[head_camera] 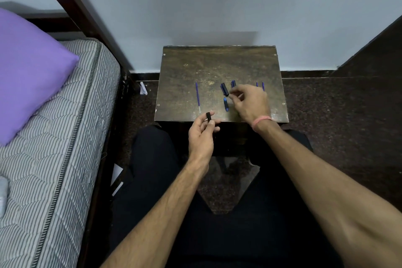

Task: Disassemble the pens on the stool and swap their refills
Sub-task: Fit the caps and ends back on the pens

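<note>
A dark wooden stool (217, 63) stands against the wall with pen parts spread on it. A blue refill (197, 97) lies at the left. A dark blue cap (224, 89) and a small blue piece (225, 104) lie in the middle. Another blue piece (233, 83) shows behind my fingers. Two blue pens or refills (260, 85) are mostly hidden behind my right hand. My left hand (202, 135) holds a short black pen piece (208, 116) at the stool's front edge. My right hand (250, 102) pinches a small dark part by the cap; what it is I cannot tell.
A bed with a striped mattress (54, 137) and a purple pillow (28, 72) is at the left. The dark bed frame (104, 137) runs beside my left leg. Papers (143, 88) lie on the floor by the stool. A dark panel (374, 54) stands at the right.
</note>
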Action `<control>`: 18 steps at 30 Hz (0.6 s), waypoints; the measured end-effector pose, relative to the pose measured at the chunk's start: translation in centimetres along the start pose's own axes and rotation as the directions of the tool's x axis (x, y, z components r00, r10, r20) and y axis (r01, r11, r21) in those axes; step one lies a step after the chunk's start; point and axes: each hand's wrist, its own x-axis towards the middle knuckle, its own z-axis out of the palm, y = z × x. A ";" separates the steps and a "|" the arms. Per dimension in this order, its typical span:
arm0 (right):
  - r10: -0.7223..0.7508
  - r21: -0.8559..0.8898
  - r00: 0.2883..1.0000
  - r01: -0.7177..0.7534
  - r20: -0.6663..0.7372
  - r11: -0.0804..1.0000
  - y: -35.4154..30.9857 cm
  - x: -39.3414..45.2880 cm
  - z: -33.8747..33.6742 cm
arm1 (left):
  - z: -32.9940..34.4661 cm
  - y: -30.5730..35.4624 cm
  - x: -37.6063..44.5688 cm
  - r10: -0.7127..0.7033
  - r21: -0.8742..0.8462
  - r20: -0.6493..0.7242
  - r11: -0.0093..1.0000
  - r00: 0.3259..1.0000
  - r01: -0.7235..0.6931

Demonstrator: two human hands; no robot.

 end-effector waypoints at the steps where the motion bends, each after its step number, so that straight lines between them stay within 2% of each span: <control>1: -0.043 -0.014 0.998 0.044 0.044 0.999 -1.0 0.2 0.5 | -0.2 0.0 0.0 0.005 -0.009 -0.015 1.000 1.000 -0.005; 3: -0.165 -0.067 0.973 0.177 0.160 0.982 -2.9 0.5 1.3 | -0.5 -0.1 0.1 0.012 -0.019 -0.043 1.000 0.999 -0.013; 5: -0.282 -0.113 0.919 0.323 0.275 0.940 -4.6 0.7 2.3 | -1.1 0.0 0.2 0.021 -0.026 -0.080 0.999 0.997 -0.023; 7: -0.327 -0.174 0.870 0.411 0.369 0.895 -5.8 0.5 3.3 | -1.7 0.0 0.3 0.038 -0.035 -0.126 0.998 0.991 -0.043; 9: -0.314 -0.240 0.852 0.438 0.419 0.866 -6.3 0.0 4.2 | -2.2 0.0 0.5 0.051 -0.033 -0.156 0.998 0.986 -0.057; 14: -0.272 -0.370 0.906 0.386 0.324 0.845 -5.9 -1.7 5.7 | -3.2 0.3 1.0 0.052 -0.055 -0.167 0.997 0.985 -0.062; 18: -0.228 -0.372 0.935 0.320 0.271 0.872 -5.8 -3.2 5.8 | -3.4 0.2 0.9 0.045 -0.069 -0.166 0.996 0.985 -0.057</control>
